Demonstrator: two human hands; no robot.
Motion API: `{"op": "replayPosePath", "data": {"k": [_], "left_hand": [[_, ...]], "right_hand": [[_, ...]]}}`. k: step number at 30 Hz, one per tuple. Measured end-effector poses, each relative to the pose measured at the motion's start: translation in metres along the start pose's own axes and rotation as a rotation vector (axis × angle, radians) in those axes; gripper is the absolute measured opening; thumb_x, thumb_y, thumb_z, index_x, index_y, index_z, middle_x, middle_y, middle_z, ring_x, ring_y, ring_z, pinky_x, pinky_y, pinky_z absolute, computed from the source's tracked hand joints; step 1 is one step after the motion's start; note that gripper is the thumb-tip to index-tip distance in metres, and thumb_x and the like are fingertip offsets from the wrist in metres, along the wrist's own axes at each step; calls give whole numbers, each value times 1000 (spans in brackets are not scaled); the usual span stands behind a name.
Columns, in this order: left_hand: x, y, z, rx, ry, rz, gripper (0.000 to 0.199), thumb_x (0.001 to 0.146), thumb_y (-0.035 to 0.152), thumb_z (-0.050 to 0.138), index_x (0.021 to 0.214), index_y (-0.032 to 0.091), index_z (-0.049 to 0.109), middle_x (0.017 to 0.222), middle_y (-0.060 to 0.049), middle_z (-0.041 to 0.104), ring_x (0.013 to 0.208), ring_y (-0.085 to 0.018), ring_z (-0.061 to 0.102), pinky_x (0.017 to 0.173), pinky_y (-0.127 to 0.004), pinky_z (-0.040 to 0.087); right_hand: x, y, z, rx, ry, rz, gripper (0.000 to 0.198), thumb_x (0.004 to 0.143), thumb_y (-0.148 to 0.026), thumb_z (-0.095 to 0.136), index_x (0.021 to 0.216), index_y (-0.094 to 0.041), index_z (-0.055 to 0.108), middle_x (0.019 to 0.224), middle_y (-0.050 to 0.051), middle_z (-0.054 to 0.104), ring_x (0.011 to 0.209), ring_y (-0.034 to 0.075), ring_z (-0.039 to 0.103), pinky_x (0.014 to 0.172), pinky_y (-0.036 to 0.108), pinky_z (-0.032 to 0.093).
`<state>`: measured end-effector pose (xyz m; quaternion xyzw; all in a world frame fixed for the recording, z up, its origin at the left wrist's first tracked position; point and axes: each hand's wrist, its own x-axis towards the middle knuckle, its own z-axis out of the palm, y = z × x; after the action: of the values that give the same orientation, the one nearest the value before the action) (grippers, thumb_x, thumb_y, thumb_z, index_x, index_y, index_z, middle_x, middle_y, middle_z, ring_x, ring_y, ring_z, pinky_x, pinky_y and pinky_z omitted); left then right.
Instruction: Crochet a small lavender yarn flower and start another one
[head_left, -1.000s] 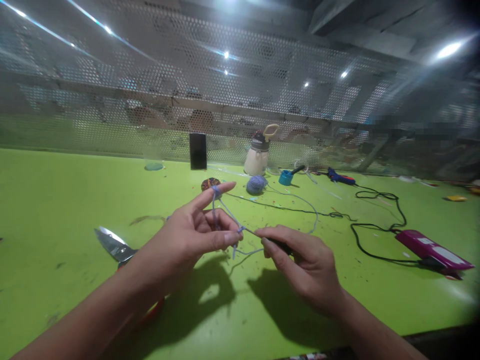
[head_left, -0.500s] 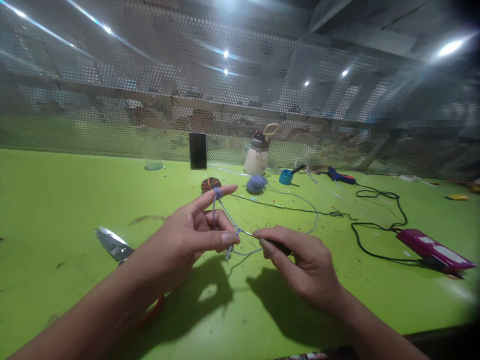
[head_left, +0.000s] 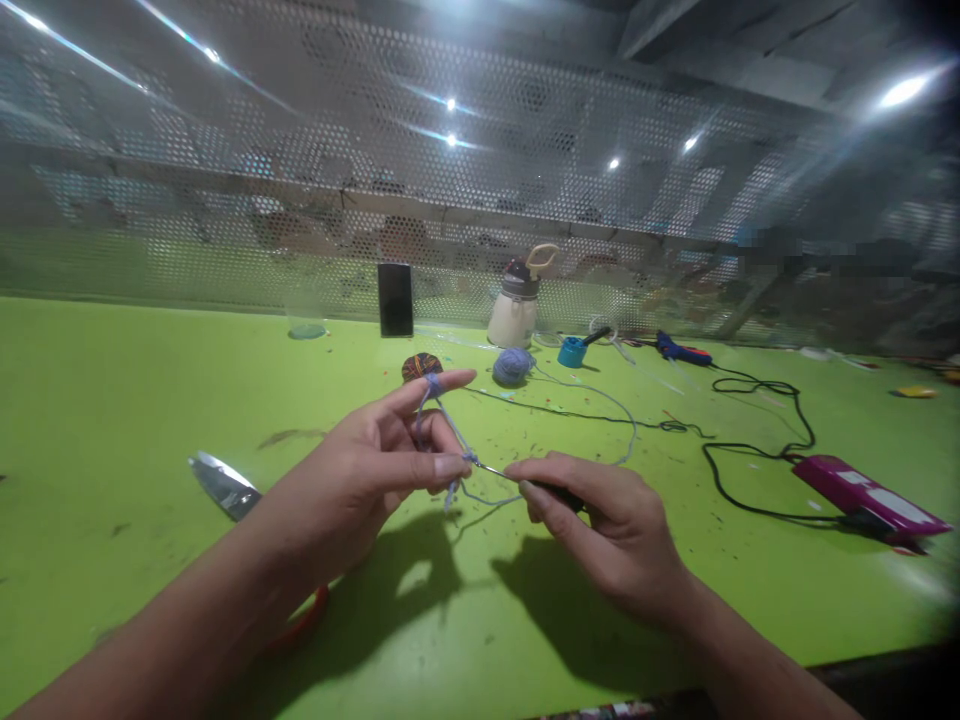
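Note:
My left hand [head_left: 397, 455] pinches a small knotted bit of lavender yarn [head_left: 469, 456] between thumb and fingers. The same yarn is wound around its raised index finger, and a short tail hangs below the thumb. In my right hand [head_left: 600, 510] is a crochet hook [head_left: 491, 470] with a dark handle; its metal tip meets the yarn at the left fingertips. A strand runs from there under the right hand, and another curves back to the lavender yarn ball [head_left: 514, 367]. Behind the left index finger lies a dark multicoloured yarn ball [head_left: 421, 368], partly covered.
Scissors [head_left: 225, 487] lie under my left forearm, blades showing. At the back stand a black phone-like slab [head_left: 395, 300], a cream bottle [head_left: 513, 318] and a blue pot [head_left: 572, 351]. A blue glue gun [head_left: 682, 351] and a magenta power strip [head_left: 870, 497] with black cord lie right.
My left hand has shifted slightly left, and the pinched yarn with it. The hook's tip follows a little to the left, showing more of its shaft. The right hand has hardly moved.

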<state>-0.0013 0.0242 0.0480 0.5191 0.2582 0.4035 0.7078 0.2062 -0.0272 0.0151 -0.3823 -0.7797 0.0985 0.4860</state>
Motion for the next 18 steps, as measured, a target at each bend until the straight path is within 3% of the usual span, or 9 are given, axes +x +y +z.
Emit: {"op": "replayPosePath", "data": {"k": [9, 18], "left_hand": [[0, -10, -2, 164, -66, -4, 53, 78, 19, 73, 128, 26, 58, 78, 2, 60, 74, -12, 53, 74, -28, 40], [1, -9, 0, 206, -83, -5, 64, 77, 13, 70, 137, 25, 49, 78, 1, 61, 73, -14, 54, 71, -28, 41]], "right_hand": [[1, 0, 3, 212, -15, 260, 14, 88, -20, 60, 94, -18, 72, 61, -1, 63, 48, 9, 52, 43, 22, 40], [1, -1, 5, 305, -50, 383, 16, 88, -25, 59, 93, -16, 71, 59, -2, 56, 45, 8, 43, 42, 22, 34]]}}
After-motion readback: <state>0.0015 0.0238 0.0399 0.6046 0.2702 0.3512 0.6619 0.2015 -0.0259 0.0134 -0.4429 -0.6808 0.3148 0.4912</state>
